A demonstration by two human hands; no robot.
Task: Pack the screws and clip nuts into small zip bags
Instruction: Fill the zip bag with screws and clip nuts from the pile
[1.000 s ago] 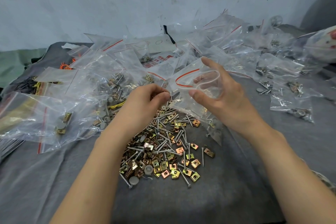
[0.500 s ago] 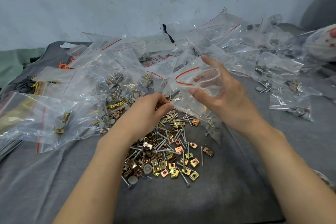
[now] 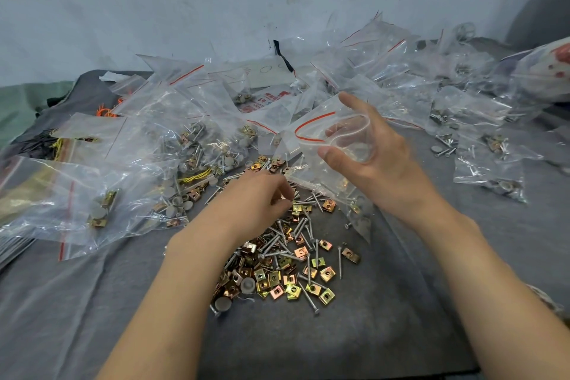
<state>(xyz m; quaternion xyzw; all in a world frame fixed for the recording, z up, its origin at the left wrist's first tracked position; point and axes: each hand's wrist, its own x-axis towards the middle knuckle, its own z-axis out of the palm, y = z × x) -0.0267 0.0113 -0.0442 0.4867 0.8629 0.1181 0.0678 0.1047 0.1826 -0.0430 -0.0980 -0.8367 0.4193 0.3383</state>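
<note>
Clear zip bag in right hand, left hand on screws.

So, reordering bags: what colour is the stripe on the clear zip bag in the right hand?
Red: a thin red stripe on the clear zip bag; head view.
</note>
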